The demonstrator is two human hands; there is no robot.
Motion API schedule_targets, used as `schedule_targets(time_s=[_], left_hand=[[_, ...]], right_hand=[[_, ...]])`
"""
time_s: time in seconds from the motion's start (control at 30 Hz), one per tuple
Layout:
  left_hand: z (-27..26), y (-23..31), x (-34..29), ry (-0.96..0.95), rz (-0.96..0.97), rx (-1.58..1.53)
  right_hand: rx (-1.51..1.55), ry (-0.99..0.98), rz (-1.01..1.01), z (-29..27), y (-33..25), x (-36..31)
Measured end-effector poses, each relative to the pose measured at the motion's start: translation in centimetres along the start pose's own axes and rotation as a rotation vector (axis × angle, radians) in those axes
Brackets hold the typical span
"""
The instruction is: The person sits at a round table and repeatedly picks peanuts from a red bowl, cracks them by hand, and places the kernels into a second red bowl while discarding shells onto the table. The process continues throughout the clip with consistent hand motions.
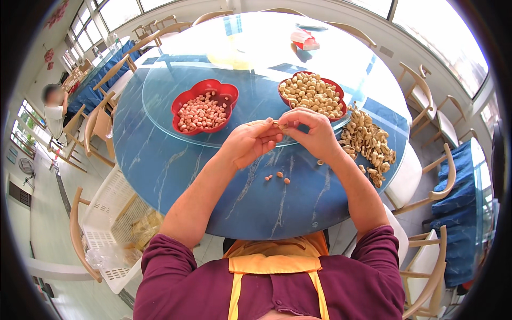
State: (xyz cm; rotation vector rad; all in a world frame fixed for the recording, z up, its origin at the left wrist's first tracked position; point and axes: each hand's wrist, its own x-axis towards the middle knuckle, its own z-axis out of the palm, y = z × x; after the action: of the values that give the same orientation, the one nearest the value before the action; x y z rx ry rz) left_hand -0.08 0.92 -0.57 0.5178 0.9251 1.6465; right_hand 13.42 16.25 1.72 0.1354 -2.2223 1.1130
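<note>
Above the near part of the blue table, my left hand (252, 141) and my right hand (311, 130) meet fingertip to fingertip on a peanut (279, 126), mostly covered by fingers. The left palm is turned up with its fingers curled. Beyond the left hand, a red scalloped bowl (214, 86) holds pinkish shelled peanut kernels (201, 113). A second red bowl (342, 95), behind my right hand, is heaped with unshelled peanuts (312, 93). Empty-looking shells (369, 141) lie piled to the right of that hand. Several loose kernels (280, 174) rest on the table below my hands.
Both bowls stand on a round glass turntable (160, 80) on the marbled table (250, 213). Toward the far side lies a red-and-white packet (305, 39). A white plastic crate (104, 218) is at left, chairs (421, 88) surround the table, and a person (54, 112) is far left.
</note>
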Motion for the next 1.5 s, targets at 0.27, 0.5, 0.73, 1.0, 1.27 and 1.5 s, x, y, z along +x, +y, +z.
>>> schedule_targets(time_s=[0.27, 0.5, 0.73, 1.0, 1.27, 1.5], left_hand=[[-0.4, -0.6, 0.4, -0.052, -0.009, -0.076], [-0.4, -0.8, 0.5, -0.044, -0.013, -0.06], [0.8, -0.1, -0.1, 0.001, -0.068, 0.14], [-2.8, 3.7, -0.7, 0.451, 0.763, 1.126], [-7.0, 5.0, -0.3, 0.63, 0.959, 1.543], [-5.2, 4.6, -0.2, 0.632, 1.088, 1.645]], right_hand=[[0.061, -0.036, -0.033, 0.2, -0.1, -0.1], [-0.042, 0.03, -0.022, 0.7, 0.0, -0.2], [-0.451, 0.084, -0.023, 1.0, -0.8, -0.6], [-0.643, 0.466, 0.316, -7.5, 2.3, 0.1], [-1.018, 0.284, 0.712, -11.6, 4.8, -0.8], [-0.073, 0.452, -0.091, -7.5, -3.7, -0.8]])
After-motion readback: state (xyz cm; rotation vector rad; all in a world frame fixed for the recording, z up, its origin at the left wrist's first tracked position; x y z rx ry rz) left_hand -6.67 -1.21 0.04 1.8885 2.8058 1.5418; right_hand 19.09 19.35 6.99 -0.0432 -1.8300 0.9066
